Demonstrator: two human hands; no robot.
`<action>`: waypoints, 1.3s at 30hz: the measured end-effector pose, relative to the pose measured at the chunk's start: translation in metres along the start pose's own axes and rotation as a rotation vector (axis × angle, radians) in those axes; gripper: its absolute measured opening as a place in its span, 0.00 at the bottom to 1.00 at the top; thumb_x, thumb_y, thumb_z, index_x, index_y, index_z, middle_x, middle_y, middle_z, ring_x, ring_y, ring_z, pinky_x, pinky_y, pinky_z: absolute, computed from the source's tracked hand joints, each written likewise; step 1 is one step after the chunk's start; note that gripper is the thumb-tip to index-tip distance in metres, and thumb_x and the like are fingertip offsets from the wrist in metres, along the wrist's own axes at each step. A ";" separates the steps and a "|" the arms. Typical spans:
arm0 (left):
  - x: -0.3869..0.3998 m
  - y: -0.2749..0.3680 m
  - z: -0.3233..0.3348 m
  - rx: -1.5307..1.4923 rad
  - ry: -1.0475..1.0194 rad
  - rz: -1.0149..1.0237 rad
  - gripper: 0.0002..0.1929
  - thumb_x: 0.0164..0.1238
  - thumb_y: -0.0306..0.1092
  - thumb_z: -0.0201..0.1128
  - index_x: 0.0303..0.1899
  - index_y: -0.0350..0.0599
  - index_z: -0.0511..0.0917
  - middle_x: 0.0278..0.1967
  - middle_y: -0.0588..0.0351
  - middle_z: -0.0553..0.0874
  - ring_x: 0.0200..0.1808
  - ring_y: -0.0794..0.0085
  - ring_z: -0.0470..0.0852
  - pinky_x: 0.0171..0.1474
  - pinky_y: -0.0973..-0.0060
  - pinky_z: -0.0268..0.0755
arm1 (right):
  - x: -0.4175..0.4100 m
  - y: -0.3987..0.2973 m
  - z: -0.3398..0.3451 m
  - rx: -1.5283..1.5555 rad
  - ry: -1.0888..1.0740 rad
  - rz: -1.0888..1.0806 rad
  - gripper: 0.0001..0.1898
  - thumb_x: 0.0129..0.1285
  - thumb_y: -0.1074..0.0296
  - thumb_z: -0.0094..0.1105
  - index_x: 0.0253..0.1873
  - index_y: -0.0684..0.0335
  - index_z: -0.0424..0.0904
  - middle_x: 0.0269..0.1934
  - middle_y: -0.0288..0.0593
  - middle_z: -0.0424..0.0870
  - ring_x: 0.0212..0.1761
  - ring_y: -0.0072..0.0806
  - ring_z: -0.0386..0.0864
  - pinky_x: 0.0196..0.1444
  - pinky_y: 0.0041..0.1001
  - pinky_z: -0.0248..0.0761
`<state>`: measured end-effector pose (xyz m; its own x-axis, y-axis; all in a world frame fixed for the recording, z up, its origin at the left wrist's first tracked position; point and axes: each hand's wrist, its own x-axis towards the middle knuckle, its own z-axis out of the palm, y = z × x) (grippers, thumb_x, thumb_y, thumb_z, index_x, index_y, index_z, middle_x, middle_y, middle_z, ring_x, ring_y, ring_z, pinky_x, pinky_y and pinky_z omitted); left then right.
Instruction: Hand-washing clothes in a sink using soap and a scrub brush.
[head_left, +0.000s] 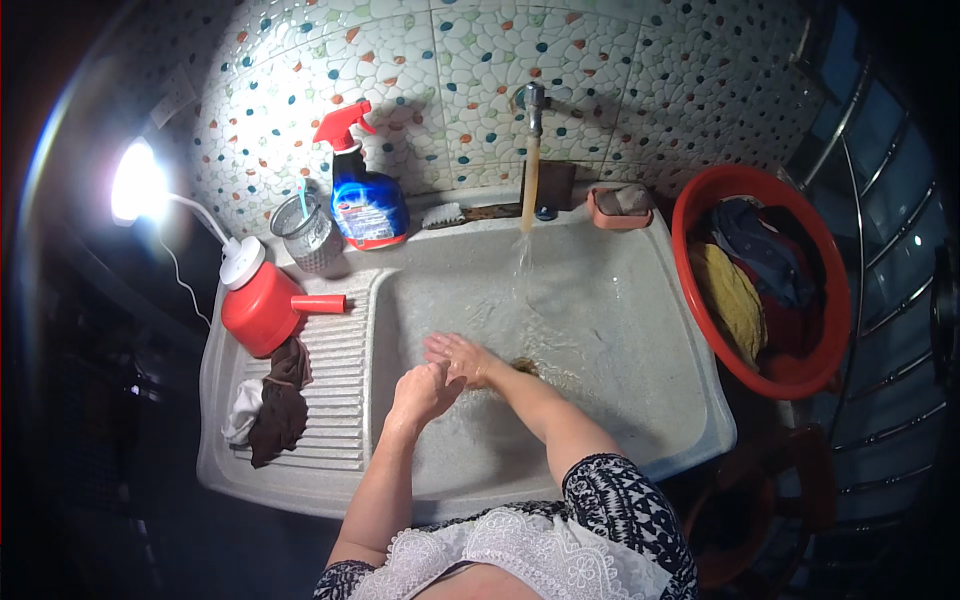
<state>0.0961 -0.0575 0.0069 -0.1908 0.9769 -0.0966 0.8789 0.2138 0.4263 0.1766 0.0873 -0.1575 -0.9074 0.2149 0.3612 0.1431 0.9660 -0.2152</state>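
Observation:
Both of my bare hands are low in the grey laundry sink basin (630, 315). My right hand (461, 360) is spread palm down with its fingers to the left, and holds nothing. Just in front of it is my left hand (426, 394), its fingers curled and partly hidden; I cannot tell whether the two touch. Water runs from the metal tap (534, 105) through a tan tube (531, 184) into the basin. Shallow water ripples around the drain (525, 366), which my right wrist partly covers.
Dark and white cloths (279, 420) and a red handled vessel (259, 311) under a lit lamp (139, 184) occupy the ribbed washboard (337, 405). Behind stand a mesh cup (307, 240), a spray bottle (369, 199), a brush (444, 216) and a soap dish (621, 217). A red basin (836, 300) holds clothes.

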 end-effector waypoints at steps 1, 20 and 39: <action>0.000 0.004 -0.004 0.000 0.000 0.017 0.19 0.59 0.48 0.61 0.38 0.39 0.79 0.27 0.41 0.83 0.34 0.48 0.83 0.38 0.57 0.74 | 0.002 0.016 -0.006 -0.054 -0.052 -0.097 0.24 0.60 0.55 0.49 0.60 0.58 0.70 0.64 0.49 0.67 0.69 0.41 0.59 0.68 0.40 0.54; 0.006 0.001 -0.001 0.013 -0.110 0.045 0.23 0.58 0.50 0.61 0.47 0.41 0.80 0.36 0.39 0.83 0.42 0.48 0.82 0.46 0.60 0.74 | -0.009 -0.041 -0.135 -0.205 -1.037 0.372 0.22 0.49 0.50 0.63 0.46 0.55 0.82 0.41 0.43 0.82 0.51 0.40 0.78 0.49 0.53 0.71; 0.020 -0.024 0.033 -0.193 -0.331 -0.038 0.26 0.58 0.48 0.62 0.49 0.33 0.78 0.41 0.37 0.83 0.46 0.54 0.83 0.51 0.66 0.73 | -0.230 0.076 -0.430 -0.530 0.103 1.702 0.66 0.36 0.38 0.73 0.74 0.51 0.32 0.73 0.55 0.24 0.74 0.60 0.26 0.61 0.71 0.41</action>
<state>0.0856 -0.0431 -0.0348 -0.0424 0.9211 -0.3870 0.7694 0.2772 0.5754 0.5665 0.1731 0.1332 0.3850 0.9140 0.1282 0.9220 -0.3750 -0.0961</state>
